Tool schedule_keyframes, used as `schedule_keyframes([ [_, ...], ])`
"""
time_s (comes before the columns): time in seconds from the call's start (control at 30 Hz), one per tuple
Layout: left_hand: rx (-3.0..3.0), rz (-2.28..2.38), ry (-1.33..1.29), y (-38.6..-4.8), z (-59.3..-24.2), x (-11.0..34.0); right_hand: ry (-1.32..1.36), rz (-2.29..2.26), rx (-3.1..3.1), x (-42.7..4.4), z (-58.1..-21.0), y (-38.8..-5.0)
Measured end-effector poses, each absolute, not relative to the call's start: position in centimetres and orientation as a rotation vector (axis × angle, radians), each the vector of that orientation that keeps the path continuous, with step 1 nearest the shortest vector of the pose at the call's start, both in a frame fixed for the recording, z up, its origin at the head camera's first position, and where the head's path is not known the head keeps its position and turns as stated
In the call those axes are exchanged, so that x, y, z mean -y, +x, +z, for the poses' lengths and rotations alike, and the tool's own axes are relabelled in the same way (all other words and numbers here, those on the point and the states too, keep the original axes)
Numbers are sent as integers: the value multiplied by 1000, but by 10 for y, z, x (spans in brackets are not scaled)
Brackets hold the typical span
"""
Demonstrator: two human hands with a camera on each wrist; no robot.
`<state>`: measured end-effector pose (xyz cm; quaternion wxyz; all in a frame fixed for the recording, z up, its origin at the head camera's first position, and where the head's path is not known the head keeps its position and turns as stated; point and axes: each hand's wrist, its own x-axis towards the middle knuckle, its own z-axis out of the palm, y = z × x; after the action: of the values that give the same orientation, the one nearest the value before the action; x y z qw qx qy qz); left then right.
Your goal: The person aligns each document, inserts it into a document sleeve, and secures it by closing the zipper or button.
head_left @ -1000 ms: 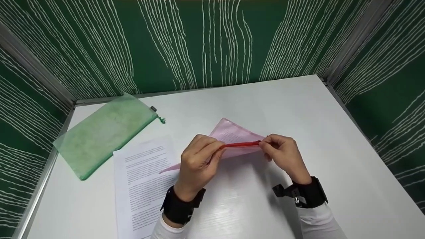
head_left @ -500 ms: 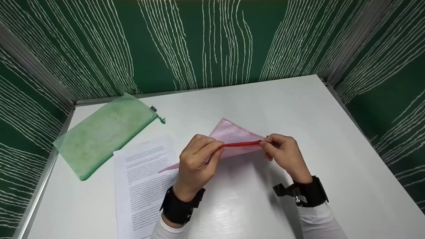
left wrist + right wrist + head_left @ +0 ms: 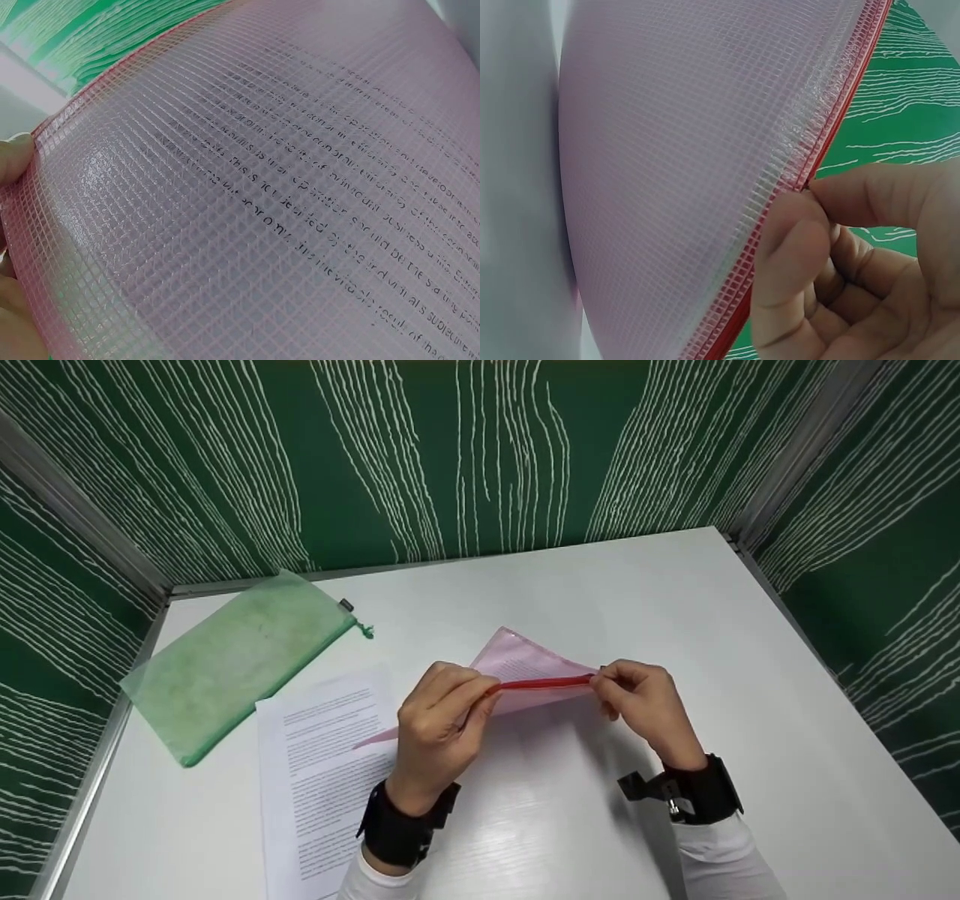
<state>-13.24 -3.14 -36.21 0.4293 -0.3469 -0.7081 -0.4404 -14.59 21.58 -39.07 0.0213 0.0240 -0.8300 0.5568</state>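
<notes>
Held up over the table is a pink mesh zip pouch (image 3: 517, 652) with a red zipper (image 3: 547, 683) along its near edge. Thumb and fingers of my left hand (image 3: 442, 727) pinch that zipper edge on the left. My right hand (image 3: 645, 701) pinches the same edge farther right; in the right wrist view its thumb and forefinger meet on the zipper (image 3: 851, 109). Whether the slider lies between them is hidden. Printed text shows through the mesh of the pouch (image 3: 247, 187) in the left wrist view.
A green mesh zip pouch (image 3: 247, 660) lies at the back left of the white table (image 3: 750, 660). Loose printed paper (image 3: 330, 780) lies in front of it, partly under my left hand and the pink pouch's corner. Green walls (image 3: 510, 457) with white lines stand behind and at both sides.
My left hand has shifted slightly left and my right hand slightly right. A longer stretch of red zipper shows between them. The green pouch and paper have not moved.
</notes>
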Motion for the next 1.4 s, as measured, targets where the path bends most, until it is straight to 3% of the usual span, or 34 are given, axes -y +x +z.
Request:
schedule_keyframes([
  [1.4, 1774, -1116, -862, -130, -360, 38, -10, 1669, 2592, -224, -402, -153],
])
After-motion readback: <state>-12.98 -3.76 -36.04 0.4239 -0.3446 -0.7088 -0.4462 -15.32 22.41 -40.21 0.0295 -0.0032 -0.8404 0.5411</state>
